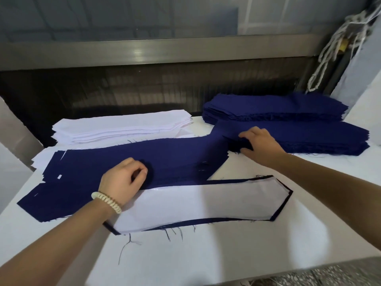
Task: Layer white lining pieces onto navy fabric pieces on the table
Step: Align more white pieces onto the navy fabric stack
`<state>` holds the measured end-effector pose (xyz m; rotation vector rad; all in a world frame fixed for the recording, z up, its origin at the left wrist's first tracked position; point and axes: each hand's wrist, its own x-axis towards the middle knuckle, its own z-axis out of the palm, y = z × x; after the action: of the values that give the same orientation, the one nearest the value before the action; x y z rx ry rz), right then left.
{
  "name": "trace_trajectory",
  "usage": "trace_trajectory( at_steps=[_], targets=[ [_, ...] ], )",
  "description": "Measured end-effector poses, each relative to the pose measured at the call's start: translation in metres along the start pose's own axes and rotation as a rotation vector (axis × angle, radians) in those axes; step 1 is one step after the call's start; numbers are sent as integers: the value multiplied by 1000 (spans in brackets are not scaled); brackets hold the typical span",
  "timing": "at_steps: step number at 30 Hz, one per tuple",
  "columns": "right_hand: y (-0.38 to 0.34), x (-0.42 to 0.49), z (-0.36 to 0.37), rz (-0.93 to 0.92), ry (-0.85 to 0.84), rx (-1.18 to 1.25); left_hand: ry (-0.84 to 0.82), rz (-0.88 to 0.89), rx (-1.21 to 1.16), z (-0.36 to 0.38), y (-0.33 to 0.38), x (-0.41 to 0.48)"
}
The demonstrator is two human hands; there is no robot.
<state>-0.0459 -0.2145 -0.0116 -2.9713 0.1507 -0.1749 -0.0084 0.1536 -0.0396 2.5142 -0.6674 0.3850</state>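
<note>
Okay so the left hand [123, 178] (beaded bracelet [107, 202] on that wrist) has its fingers curled, pinching up a little bump in the loose navy piece [165, 159]. That piece lies slantwise over a low pile mid-table. The right hand [261, 143] clamps the near navy stack [319, 139] at its left end, thumb under, fingers on top. Just in front sits a white lining [195, 205] on navy, with only a dark border showing. The white lining stack [123, 124] is at the back left, and a second navy stack [278, 108] sits behind the near one.
</note>
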Motion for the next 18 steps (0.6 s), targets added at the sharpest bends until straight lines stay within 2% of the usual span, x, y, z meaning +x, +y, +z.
trace_trajectory(
  at_steps=[4,9,13,18],
  targets=[
    [-7,22,6,49,-30,-104,-123,-113,133,4,9,20],
    [-12,34,12,25,-28,-152,-268,-14,39,-1,8,17],
    [-11,38,14,20,-6,-151,-228,52,-2,2,7,17],
    [-12,41,12,29,-4,-205,-94,103,-9,20,23,26]
  ],
)
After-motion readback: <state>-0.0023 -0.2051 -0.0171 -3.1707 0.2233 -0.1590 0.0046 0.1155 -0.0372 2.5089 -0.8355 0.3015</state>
